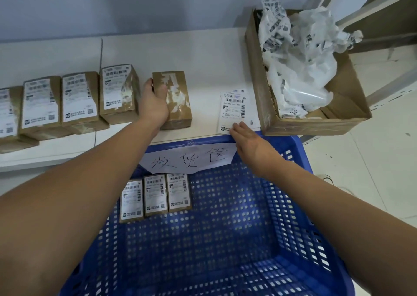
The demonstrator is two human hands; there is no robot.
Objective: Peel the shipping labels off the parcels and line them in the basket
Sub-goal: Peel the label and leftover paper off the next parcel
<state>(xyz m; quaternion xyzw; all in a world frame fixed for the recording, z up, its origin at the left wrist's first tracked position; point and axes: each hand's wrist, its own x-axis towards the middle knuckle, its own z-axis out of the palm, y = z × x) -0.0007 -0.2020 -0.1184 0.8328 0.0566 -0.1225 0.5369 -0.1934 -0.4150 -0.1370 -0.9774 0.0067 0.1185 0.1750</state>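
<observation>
While three parcels (155, 196) are already lined in the basket (300, 160), four labelled ones (79, 99) remain on the table (203, 54). The bare parcel (176, 101) is gripped by the left hand (153, 106); a loose label (233, 110) is touched by the right hand (250, 142), grip unclear.

Basket (300, 151): showing bright blue, perforated in a grid of small holes; wearing a white paper sign (189, 159) with black handwriting. Parcels (80, 99): showing brown cardboard, carrying white labels with black barcodes. Loose label (233, 108): showing white, black print. Cardboard box (257, 74): showing brown, holding crumpled white backing paper (300, 54).
</observation>
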